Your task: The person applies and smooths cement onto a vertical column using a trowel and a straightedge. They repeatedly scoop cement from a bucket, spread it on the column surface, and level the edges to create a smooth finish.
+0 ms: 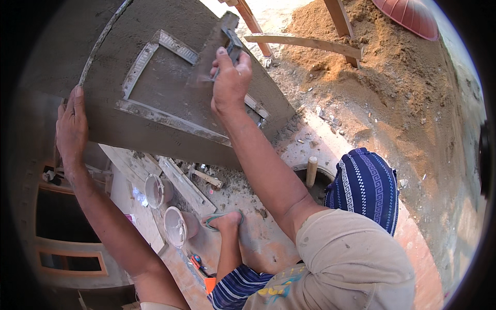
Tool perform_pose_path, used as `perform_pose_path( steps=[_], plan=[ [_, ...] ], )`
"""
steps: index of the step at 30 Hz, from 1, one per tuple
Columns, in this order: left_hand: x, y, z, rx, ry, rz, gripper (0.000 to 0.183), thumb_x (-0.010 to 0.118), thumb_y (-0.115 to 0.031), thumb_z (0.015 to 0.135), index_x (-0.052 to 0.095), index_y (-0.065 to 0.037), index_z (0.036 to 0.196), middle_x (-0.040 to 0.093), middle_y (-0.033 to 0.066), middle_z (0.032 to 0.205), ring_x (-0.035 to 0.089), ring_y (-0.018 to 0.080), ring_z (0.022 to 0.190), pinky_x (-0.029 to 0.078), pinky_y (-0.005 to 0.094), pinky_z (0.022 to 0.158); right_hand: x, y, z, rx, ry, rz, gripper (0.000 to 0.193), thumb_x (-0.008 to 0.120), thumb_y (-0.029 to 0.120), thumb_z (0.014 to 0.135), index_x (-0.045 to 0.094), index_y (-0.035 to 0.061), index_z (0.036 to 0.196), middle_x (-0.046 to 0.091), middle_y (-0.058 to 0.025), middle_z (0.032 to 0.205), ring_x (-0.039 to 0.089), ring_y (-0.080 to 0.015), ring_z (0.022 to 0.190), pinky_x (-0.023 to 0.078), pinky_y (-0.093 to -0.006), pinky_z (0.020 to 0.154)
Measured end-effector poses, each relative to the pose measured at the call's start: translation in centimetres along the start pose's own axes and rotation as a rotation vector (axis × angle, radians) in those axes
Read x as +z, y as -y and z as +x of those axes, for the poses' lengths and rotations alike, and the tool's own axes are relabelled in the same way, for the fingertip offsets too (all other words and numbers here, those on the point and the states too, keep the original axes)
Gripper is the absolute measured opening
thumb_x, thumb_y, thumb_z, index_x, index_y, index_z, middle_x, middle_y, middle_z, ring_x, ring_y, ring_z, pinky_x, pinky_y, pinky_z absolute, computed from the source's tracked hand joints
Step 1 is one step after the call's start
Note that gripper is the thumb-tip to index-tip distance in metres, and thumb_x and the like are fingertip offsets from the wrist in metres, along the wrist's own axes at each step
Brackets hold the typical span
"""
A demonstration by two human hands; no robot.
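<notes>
My right hand [231, 80] is closed around the dark handle of a plastering trowel [226, 26], whose blade is smeared by motion. The blade lies over the upper right of a panel framed by pale metal strips [173, 122] on a grey mortar-coated wall [191, 20]. At the wall's left edge, my left hand [72, 129] rests with its fingers stretched out. Its fingertips are by the lower end of a thin curved edging strip [103, 39].
Two mortar-stained buckets [181, 227] stand below the wall beside wooden boards [186, 186]. A dark round container [319, 187] with a wooden handle [311, 171] sits under my right arm. Sand [392, 88], timber props [310, 44] and a red basin [411, 18] are at the far right.
</notes>
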State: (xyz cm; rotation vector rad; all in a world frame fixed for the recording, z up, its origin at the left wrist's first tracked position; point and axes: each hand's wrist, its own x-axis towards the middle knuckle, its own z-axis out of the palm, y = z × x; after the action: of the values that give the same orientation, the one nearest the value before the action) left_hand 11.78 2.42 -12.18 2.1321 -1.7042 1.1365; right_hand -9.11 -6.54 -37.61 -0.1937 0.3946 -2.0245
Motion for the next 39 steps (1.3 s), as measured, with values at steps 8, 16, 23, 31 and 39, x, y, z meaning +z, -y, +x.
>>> perform_pose_path(
  steps=[8,16,23,31,39],
  plan=[
    [-1.1,-1.0,-0.6,-0.006,0.002,0.014,0.072,0.025,-0.073,0.105,0.052,-0.029,0.154,0.05,0.0142,0.154,0.043,0.0392,0.146,0.034,0.0534,0.121,-14.0,-8.8,2.7,0.265,-0.534,-0.005,0.027,0.062,0.016,0.101,0.052,-0.0029,0.119,0.054,-0.006,0.084,0.051,-0.0129,0.066,0.044,-0.029,0.058],
    [-2.6,-3.5,-1.9,-0.041,0.034,-0.067,0.065,0.025,-0.065,0.108,0.056,-0.027,0.15,0.06,0.014,0.13,0.058,0.0394,0.122,0.046,0.0528,0.109,-4.2,-3.5,2.9,0.126,-0.129,-0.135,0.028,0.065,0.015,0.102,0.056,-0.0028,0.122,0.057,-0.0052,0.087,0.053,-0.0119,0.069,0.044,-0.0276,0.062],
    [-3.4,-1.3,-2.1,-0.003,0.08,-0.057,0.063,0.023,-0.06,0.11,0.055,-0.025,0.151,0.061,0.0148,0.132,0.059,0.0408,0.121,0.047,0.0516,0.109,3.4,4.0,-3.2,0.118,0.605,-0.026,0.037,0.072,0.013,0.097,0.062,-0.0051,0.127,0.062,-0.0018,0.09,0.054,-0.0094,0.072,0.043,-0.0247,0.065],
    [-0.6,4.4,-0.9,0.255,-0.384,-0.272,0.058,0.039,-0.054,0.11,0.066,-0.011,0.14,0.071,0.0127,0.127,0.069,0.0244,0.116,0.054,0.0392,0.1,-2.9,4.3,-6.3,0.699,1.456,-0.764,0.054,0.081,0.017,0.085,0.064,-0.0026,0.132,0.072,-0.0086,0.107,0.065,-0.0168,0.084,0.052,-0.0295,0.076],
    [1.3,5.8,-24.0,-0.311,-0.178,-1.029,0.025,0.076,-0.031,0.097,0.079,-0.006,0.098,0.07,-0.0026,0.083,0.06,0.0032,0.078,0.045,0.0227,0.069,-12.5,-4.2,-10.9,0.344,1.873,-1.715,0.045,0.077,0.024,0.083,0.072,0.0025,0.122,0.074,-0.0196,0.116,0.071,-0.0325,0.111,0.055,-0.0408,0.097]
  ],
)
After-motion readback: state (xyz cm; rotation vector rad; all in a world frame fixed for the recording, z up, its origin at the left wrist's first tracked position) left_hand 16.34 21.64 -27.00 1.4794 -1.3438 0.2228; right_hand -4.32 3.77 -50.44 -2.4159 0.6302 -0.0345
